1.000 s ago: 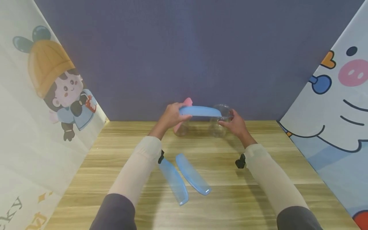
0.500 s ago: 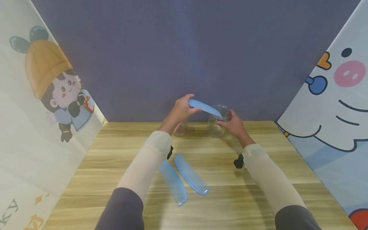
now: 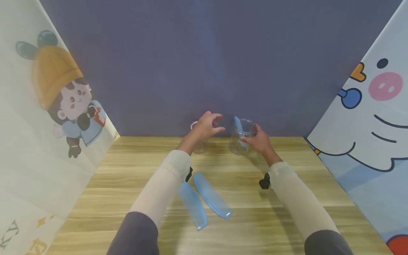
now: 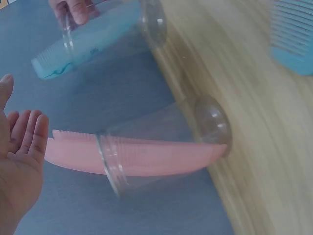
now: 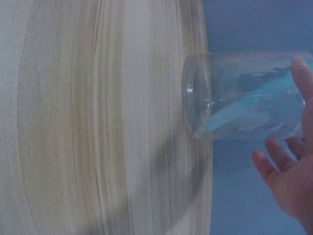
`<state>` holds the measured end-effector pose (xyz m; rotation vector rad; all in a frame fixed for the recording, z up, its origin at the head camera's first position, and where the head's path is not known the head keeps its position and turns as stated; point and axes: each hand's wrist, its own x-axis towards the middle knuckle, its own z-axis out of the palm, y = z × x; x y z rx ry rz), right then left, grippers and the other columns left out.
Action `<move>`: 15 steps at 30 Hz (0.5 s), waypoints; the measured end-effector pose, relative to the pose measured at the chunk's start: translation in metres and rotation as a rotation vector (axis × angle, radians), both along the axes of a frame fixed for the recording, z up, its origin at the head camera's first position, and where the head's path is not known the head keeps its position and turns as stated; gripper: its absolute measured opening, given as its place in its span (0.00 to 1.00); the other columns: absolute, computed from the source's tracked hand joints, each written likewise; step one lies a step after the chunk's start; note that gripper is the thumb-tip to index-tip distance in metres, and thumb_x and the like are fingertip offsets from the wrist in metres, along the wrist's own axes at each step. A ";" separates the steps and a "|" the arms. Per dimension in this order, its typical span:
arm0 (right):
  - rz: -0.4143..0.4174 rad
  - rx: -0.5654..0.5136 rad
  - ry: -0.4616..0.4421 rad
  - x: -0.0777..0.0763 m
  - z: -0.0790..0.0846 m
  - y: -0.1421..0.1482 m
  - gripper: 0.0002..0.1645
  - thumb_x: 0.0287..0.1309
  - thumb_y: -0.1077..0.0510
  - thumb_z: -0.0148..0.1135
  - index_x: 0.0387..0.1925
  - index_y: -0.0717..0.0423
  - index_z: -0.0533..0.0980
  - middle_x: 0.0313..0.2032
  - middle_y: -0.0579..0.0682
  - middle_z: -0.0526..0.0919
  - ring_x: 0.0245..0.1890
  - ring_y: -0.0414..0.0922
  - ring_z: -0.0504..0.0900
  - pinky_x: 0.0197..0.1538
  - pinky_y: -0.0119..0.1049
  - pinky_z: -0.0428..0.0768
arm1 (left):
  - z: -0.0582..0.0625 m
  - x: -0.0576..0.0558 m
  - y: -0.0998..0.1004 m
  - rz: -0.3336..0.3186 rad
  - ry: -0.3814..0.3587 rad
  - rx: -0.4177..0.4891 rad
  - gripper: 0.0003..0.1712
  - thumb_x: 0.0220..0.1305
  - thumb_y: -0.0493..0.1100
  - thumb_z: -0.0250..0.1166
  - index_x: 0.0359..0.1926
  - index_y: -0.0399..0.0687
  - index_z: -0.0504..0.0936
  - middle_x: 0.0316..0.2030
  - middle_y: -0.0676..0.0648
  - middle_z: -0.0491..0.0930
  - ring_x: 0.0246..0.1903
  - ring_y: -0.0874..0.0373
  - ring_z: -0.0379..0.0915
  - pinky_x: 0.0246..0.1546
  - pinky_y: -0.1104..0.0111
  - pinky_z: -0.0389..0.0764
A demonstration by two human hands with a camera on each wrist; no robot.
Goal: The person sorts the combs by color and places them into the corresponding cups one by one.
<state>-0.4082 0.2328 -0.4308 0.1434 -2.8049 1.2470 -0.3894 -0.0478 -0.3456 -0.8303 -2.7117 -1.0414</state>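
At the back of the table stands a clear plastic cup (image 3: 236,146) with a blue comb (image 3: 238,125) leaning inside it, its end above the rim. My right hand (image 3: 259,140) grips this cup near the rim, thumb in front and fingers on the far side. Nothing is in my left hand (image 3: 206,126), whose fingers are spread loosely left of that cup. Behind the left hand is a second clear cup (image 3: 200,146), largely hidden in the head view. In the left wrist view, a pink comb (image 4: 161,157) stands in it, sticking out past the rim.
Two more blue combs lie on the wooden table (image 3: 255,219) nearer me, a left one (image 3: 192,205) and a right one (image 3: 211,195). A dark grey panel (image 3: 204,63) rises right behind the cups. Printed side panels (image 3: 28,141) flank the table.
My left hand has tipped the blue comb it held down into the right cup and let go of it, then drawn slightly back. My right hand has stayed on the cup.
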 end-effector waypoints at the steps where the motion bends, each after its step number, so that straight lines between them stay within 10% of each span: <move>1: 0.000 -0.002 -0.001 0.000 -0.001 0.001 0.64 0.59 0.42 0.72 0.80 0.60 0.44 0.77 0.63 0.58 0.72 0.65 0.66 0.68 0.63 0.74 | -0.002 0.001 -0.001 -0.012 -0.009 -0.002 0.36 0.66 0.48 0.71 0.69 0.38 0.72 0.63 0.40 0.79 0.56 0.48 0.81 0.57 0.62 0.84; 15: 0.010 0.007 0.007 -0.004 -0.005 0.008 0.66 0.59 0.38 0.71 0.81 0.60 0.42 0.77 0.64 0.58 0.71 0.65 0.66 0.68 0.62 0.74 | -0.034 0.013 -0.029 -0.113 0.001 -0.119 0.26 0.64 0.44 0.72 0.61 0.38 0.81 0.58 0.41 0.84 0.56 0.46 0.82 0.59 0.59 0.83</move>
